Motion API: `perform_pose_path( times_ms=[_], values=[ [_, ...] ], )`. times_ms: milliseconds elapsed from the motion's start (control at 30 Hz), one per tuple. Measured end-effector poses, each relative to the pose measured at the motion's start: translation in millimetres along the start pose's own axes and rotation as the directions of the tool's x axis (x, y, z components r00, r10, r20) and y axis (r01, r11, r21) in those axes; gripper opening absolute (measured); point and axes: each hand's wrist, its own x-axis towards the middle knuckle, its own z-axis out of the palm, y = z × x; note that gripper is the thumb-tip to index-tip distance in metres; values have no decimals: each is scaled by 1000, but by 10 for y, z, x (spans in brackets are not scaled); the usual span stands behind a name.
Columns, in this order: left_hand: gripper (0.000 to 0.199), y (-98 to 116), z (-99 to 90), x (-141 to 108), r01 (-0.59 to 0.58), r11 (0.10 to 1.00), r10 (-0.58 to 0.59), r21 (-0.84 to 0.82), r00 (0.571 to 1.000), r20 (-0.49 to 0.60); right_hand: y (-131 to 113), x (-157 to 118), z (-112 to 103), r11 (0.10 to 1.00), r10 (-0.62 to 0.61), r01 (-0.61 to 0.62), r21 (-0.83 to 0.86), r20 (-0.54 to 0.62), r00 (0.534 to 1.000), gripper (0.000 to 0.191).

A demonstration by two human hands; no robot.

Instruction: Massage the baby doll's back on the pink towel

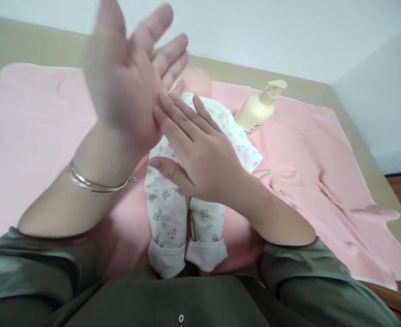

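My left hand [128, 77] is raised at the upper left, palm showing and fingers spread, slightly blurred, with a silver bangle [91, 185] on its wrist. The fingertips of my right hand [200, 150] touch the heel of the left palm; its fingers are stretched out and it holds nothing. Below both hands lies a baby-sized figure in a white printed top [243, 145] and white printed trousers [169, 213] with folded cuffs. Its rounded head [198, 82] shows behind my hands; the rest of the head is hidden.
A pale yellow pump bottle [256, 111] leans at the figure's upper right. A pink blanket [299, 181] with wrinkles on the right covers much of the light wooden tabletop [323, 93]. A white wall stands behind, and brown wooden floor shows at the right edge.
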Motion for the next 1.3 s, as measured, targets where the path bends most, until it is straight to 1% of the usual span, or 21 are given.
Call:
perform_pose_path(
  times_ms=[33, 67, 100, 133, 167, 233, 267, 333, 400, 467, 533, 633, 733, 800, 867, 933, 1000, 1067, 1167, 1233, 1300],
  values=[
    [70, -93, -22, 77, -84, 996, 84, 20, 995, -46, 69, -3, 57, 1000, 18, -18, 16, 17, 1000, 71],
    [69, -208, -53, 154, -75, 996, 79, 43, 991, -107, 140, -6, 125, 999, 35, -36, 30, 37, 999, 66],
    [69, -340, -93, 226, -34, 996, 51, 83, 976, -210, 212, -7, 201, 998, 49, -51, 43, 53, 997, 63],
    [65, -482, -139, 284, 72, 990, -33, 124, 957, -287, 286, -4, 283, 996, 60, -63, 55, 70, 996, 62],
    [60, -625, -190, 325, 68, 979, -5, 192, 950, -313, 364, 4, 365, 995, 69, -74, 64, 87, 994, 60],
    [48, -884, -287, 348, 9, 916, 109, 401, 957, -269, 537, 38, 512, 992, 84, -93, 80, 105, 991, 56],
    [48, -988, -329, 335, -19, 853, 163, 521, 959, -231, 633, 63, 570, 991, 93, -103, 88, 107, 990, 55],
    [51, -1133, -404, 291, -161, 693, 317, 703, 943, -97, 832, 122, 646, 985, 120, -130, 110, 98, 988, 55],
    [50, -1210, -482, 272, -267, 554, 420, 789, 908, 12, 1002, 177, 677, 974, 173, -186, 130, 101, 980, 53],
    [41, -1254, -579, 308, -245, 514, 431, 822, 902, 0, 1079, 209, 684, 953, 264, -278, 117, 122, 957, 57],
    [38, -1287, -687, 382, -155, 540, 393, 827, 915, -86, 1024, 206, 692, 921, 372, -382, 72, 125, 920, 64],
    [40, -1308, -792, 476, -66, 547, 333, 835, 932, -144, 740, 143, 727, 889, 457, -458, 5, 69, 887, 65],
    [38, -1282, -779, 480, 8, 506, 254, 862, 954, -159, 476, 81, 763, 921, 388, -386, -46, 47, 920, 62],
    [39, -1262, -746, 452, 22, 482, 229, 876, 962, -150, 458, 85, 764, 944, 328, -324, -52, 74, 942, 61],
    [41, -1265, -739, 426, -12, 474, 257, 880, 958, -125, 583, 129, 745, 956, 294, -293, -24, 115, 949, 60],
    [40, -1300, -771, 416, -61, 470, 311, 881, 945, -101, 782, 192, 716, 948, 315, -319, 8, 140, 939, 60],
    [35, -1353, -822, 419, -98, 471, 360, 877, 929, -89, 953, 246, 688, 911, 405, -412, 19, 143, 903, 65],
    [31, -1401, -861, 425, -109, 480, 378, 870, 921, -94, 1008, 267, 670, 858, 508, -513, 7, 139, 850, 70],
    [33, -1438, -865, 423, -92, 476, 404, 875, 906, -125, 826, 213, 667, 816, 577, -578, -35, 116, 808, 71],
    [34, -1447, -846, 418, -85, 463, 437, 882, 888, -143, 600, 138, 678, 815, 580, -577, -57, 102, 808, 71],
    [33, -1457, -834, 416, -84, 454, 466, 887, 871, -155, 397, 69, 694, 835, 551, -546, -74, 94, 829, 69]
  ],
)
